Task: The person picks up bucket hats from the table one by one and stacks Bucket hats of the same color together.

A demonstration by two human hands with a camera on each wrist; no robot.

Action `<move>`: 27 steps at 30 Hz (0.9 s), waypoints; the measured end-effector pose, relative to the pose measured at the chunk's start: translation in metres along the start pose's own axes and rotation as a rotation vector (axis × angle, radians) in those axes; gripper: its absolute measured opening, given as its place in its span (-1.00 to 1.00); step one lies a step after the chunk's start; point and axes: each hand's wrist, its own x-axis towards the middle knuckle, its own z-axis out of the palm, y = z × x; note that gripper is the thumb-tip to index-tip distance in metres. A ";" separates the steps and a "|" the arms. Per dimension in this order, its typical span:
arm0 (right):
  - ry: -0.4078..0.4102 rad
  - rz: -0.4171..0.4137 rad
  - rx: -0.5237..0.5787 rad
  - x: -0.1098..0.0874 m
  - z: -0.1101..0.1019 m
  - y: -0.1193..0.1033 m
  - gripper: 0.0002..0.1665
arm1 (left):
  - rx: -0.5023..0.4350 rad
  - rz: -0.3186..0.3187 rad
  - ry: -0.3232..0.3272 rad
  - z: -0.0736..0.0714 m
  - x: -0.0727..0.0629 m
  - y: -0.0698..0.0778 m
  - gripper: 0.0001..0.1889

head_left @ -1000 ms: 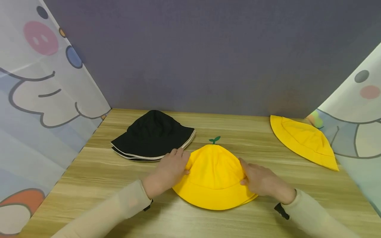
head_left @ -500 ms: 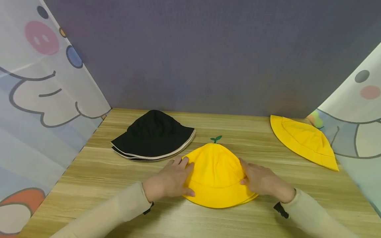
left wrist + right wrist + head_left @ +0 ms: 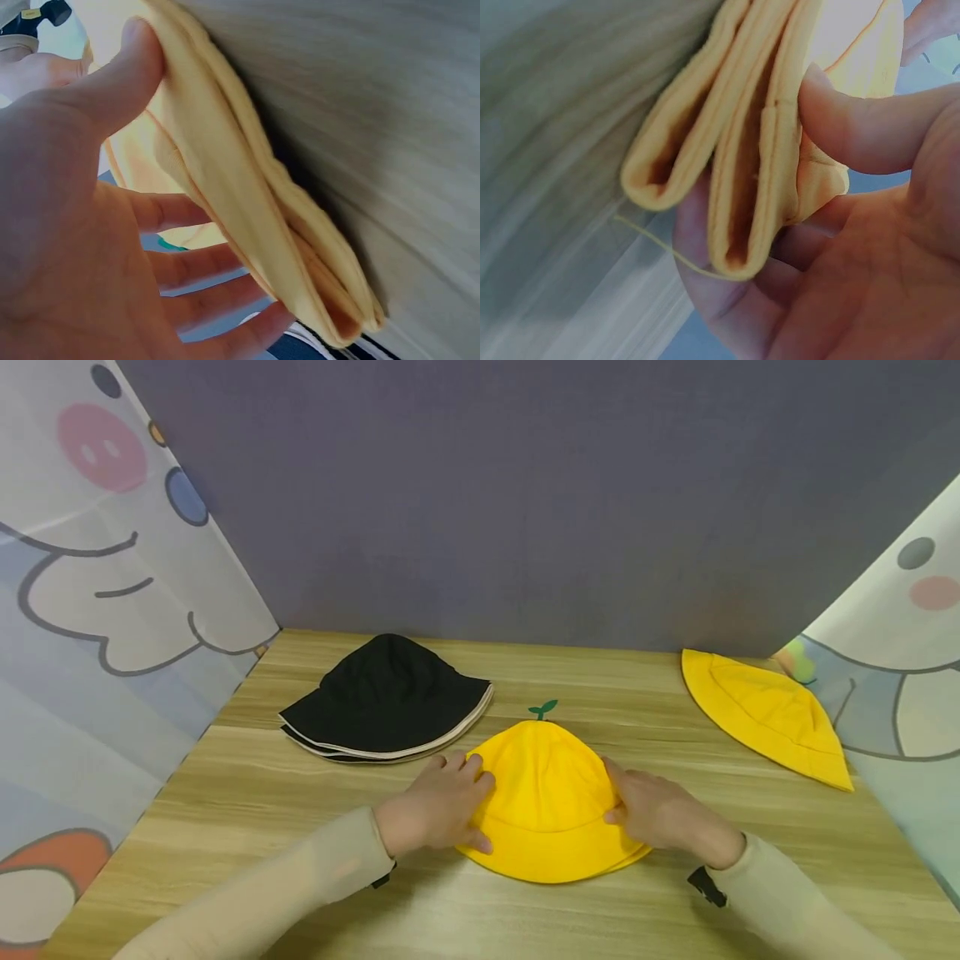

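Note:
A yellow bucket hat (image 3: 542, 785) with a green sprout on its crown lies flattened on the table before me. My left hand (image 3: 442, 806) is at its left edge; in the left wrist view the thumb (image 3: 124, 82) rests on the brim and the spread, fairly straight fingers touch the crown side. My right hand (image 3: 660, 814) grips the right edge. In the right wrist view its thumb (image 3: 855, 127) lies on top, with fingers curled beneath the fabric. Two folded brim layers (image 3: 739, 187) show there, one over the other, and a loose yellow thread hangs from them.
Black bucket hats (image 3: 386, 702) with pale brim edging lie stacked at the back left. Another yellow hat (image 3: 768, 714) lies tilted at the back right. A grey panel (image 3: 525, 502) closes off the rear; cartoon-printed sheets (image 3: 150, 568) border both sides.
My left hand has shifted slightly down and right on the hat, its thumb now out over the brim. The hat's left edge has drawn in a little. The right hand stays put.

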 end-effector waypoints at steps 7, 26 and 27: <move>0.023 -0.014 0.018 0.001 -0.003 0.006 -0.08 | 0.047 -0.021 -0.061 -0.004 0.004 0.002 -0.12; 0.093 -0.115 0.160 0.000 -0.041 0.048 -0.27 | 0.084 -0.025 -0.086 -0.004 0.007 0.004 -0.07; 0.112 -0.112 0.160 -0.001 -0.045 0.051 -0.30 | 0.082 -0.026 -0.085 -0.004 0.007 0.004 -0.07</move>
